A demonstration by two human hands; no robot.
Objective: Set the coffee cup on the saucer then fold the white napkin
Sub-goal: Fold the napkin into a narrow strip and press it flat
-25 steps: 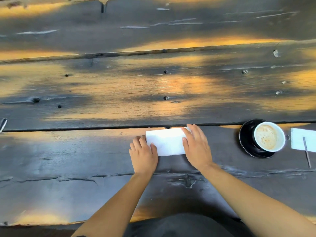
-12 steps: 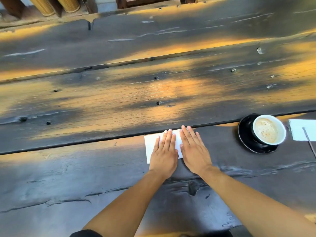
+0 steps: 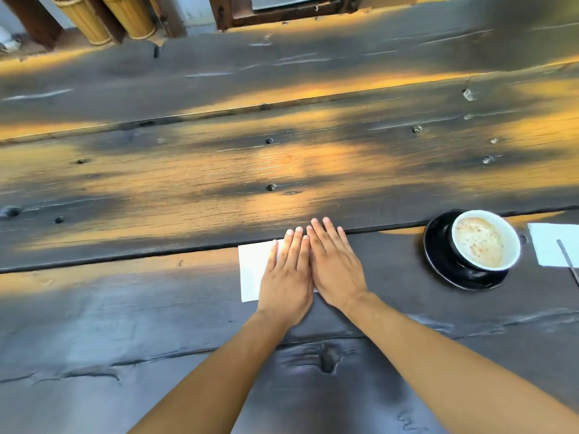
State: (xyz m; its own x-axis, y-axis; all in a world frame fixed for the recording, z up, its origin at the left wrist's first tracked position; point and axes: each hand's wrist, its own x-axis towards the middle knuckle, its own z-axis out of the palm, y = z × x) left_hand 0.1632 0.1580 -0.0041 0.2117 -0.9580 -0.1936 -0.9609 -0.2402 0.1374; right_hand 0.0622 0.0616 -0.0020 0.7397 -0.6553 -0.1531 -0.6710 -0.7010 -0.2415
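A folded white napkin [image 3: 253, 270] lies flat on the dark wooden table, near its front middle. My left hand [image 3: 286, 277] and my right hand [image 3: 335, 266] rest palm-down side by side on it, fingers straight and together, covering most of its right part. Only the napkin's left strip shows. To the right, a white coffee cup [image 3: 484, 241] full of foamy coffee stands on a black saucer [image 3: 438, 252].
A second white napkin [image 3: 548, 245] with a thin dark stick [image 3: 568, 261] across it lies at the right edge. The plank table [image 3: 219, 177] stretches far back. Bamboo cylinders [image 3: 103, 17] and a dark wooden frame [image 3: 282, 14] stand beyond its far edge.
My left hand slid right from the napkin's left end to lie beside my right hand, and both now press flat on the napkin. The view tilted up, showing the table's far edge.
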